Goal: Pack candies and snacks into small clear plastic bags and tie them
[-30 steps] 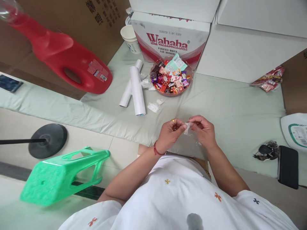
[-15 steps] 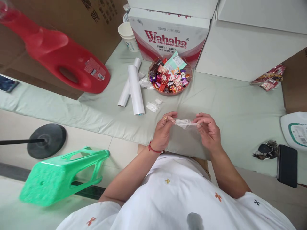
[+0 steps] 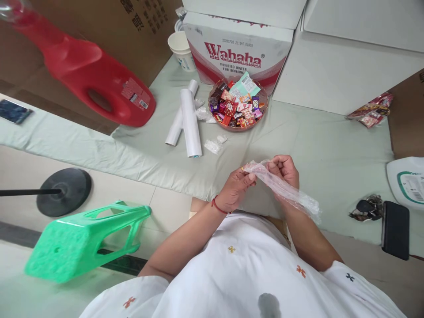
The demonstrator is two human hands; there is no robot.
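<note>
A crumpled strip of thin clear plastic film [image 3: 291, 192] stretches between my hands above the front edge of the table. My left hand [image 3: 236, 187] pinches its left end between thumb and fingers. The fingers of my right hand [image 3: 285, 170] are curled closed on the film's upper edge. The loose part trails down to the right, across my right wrist. Whether the film is a bag or a plain sheet, I cannot tell. Small crumpled clear plastic pieces [image 3: 213, 145] lie on the cloth beyond my left hand.
Behind are a bowl of wrapped sweets [image 3: 237, 127], white rolls [image 3: 190, 128], paper cups [image 3: 180, 44] and a Wahaha carton [image 3: 238, 48]. A red jug [image 3: 96, 84] stands left, a green stool [image 3: 66, 251] below it. Keys [image 3: 367, 207] and a phone [image 3: 395, 229] lie right.
The short bunched film between my hands has opened out into a longer strip hanging to the right. My left hand has moved right and slightly down, closer to my right hand.
</note>
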